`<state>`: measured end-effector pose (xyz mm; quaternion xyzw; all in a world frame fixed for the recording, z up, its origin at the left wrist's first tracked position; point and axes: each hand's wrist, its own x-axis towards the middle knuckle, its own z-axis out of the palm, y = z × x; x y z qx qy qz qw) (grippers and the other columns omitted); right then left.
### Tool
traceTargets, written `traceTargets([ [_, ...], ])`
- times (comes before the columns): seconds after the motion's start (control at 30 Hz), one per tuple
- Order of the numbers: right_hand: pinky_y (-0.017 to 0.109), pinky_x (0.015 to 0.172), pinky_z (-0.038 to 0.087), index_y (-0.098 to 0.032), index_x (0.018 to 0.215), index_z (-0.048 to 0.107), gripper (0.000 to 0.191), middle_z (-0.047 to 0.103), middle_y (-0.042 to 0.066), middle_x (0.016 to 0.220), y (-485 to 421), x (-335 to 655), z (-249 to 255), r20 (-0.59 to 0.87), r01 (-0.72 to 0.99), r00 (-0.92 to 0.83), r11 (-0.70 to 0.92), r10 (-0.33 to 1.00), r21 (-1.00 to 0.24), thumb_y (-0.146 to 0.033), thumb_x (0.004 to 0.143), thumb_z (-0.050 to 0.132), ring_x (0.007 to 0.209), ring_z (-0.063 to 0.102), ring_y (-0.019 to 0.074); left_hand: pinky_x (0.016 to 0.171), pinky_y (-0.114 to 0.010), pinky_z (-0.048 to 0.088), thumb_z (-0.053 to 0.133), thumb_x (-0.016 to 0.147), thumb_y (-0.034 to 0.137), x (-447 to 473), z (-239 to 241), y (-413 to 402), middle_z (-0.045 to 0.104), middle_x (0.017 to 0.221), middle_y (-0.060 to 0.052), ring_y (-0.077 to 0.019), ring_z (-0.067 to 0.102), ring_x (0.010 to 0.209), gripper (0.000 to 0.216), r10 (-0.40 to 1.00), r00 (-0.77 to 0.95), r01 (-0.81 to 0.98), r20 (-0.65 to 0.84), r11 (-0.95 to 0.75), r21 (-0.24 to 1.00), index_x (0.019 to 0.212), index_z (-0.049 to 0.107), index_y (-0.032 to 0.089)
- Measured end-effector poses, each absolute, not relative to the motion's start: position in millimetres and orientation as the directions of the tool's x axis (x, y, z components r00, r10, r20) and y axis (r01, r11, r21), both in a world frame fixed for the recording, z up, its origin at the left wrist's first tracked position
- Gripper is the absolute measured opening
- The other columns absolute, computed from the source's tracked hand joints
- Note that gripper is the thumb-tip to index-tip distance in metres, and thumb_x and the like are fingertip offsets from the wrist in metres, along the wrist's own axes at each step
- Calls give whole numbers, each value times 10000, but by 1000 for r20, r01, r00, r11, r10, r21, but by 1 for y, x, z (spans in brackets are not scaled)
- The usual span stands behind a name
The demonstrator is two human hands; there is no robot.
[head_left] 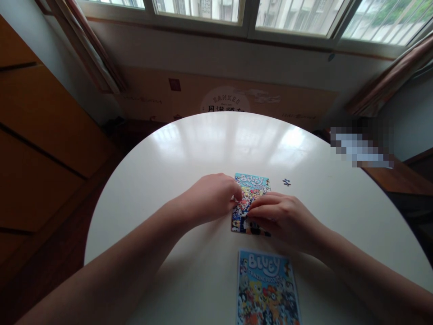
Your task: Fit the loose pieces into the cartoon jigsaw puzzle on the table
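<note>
A small jigsaw puzzle [253, 180] with a crowded cartoon picture and "Bluey" lettering lies on the white table. My left hand [216, 194] is at its left edge, thumb and index finger bent closed against it. From the right, my right hand [282, 213] reaches over the lower part, fingers pressed together and their tips on the puzzle. Whether a separate piece is under those fingertips is hidden. Just beyond the right hand lies a loose jigsaw piece [286, 182]. Nearer to me is a flat picture sheet [269, 286] with the same design, cut off by the bottom of the view.
The round, glossy white table [145, 180] has its curved far edge facing a wall and windows [203, 9]. Wooden cabinets [43, 113] stand to the left. A long printed box [145, 90] rests against the wall. A blurred-out patch [361, 144] covers something at the right.
</note>
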<state>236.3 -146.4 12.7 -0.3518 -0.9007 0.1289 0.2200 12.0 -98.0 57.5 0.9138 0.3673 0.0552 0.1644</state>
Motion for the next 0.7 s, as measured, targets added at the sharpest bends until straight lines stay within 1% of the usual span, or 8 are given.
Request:
traceTargets([
  [0.13, 311, 800, 531, -261, 1009, 774, 223, 756, 3, 1055, -146, 236, 12, 299, 587, -647, 709, 701, -391, -168, 927, 589, 935, 694, 168, 676, -277, 449, 619, 817, 148, 12, 57, -97, 763, 854, -37, -190, 666, 805, 187, 683, 730, 646, -19, -681, 346, 804, 787, 228],
  [0.33, 309, 811, 540, -262, 1002, 779, 204, 757, 14, 1046, -147, 235, 11, 301, 600, -639, 703, 708, -382, -194, 932, 600, 925, 701, 161, 682, -282, 456, 633, 803, 145, 12, 56, -97, 756, 830, -35, -186, 665, 792, 175, 682, 731, 628, 15, -682, 374, 790, 787, 227],
  [0.47, 309, 809, 541, -262, 990, 782, 192, 760, 6, 1035, -147, 235, 10, 303, 600, -629, 695, 716, -395, -203, 927, 610, 921, 705, 165, 683, -279, 460, 627, 802, 144, 12, 56, -98, 755, 827, -36, -185, 665, 785, 180, 681, 732, 628, 13, -683, 373, 768, 783, 226],
  [0.7, 318, 811, 555, -262, 973, 789, 173, 763, 3, 1022, -146, 235, 7, 308, 614, -596, 668, 742, -421, -222, 917, 630, 917, 710, 169, 703, -282, 476, 626, 822, 191, 10, 53, -97, 748, 812, -42, -186, 668, 775, 161, 677, 734, 598, 55, -683, 419, 760, 771, 225],
])
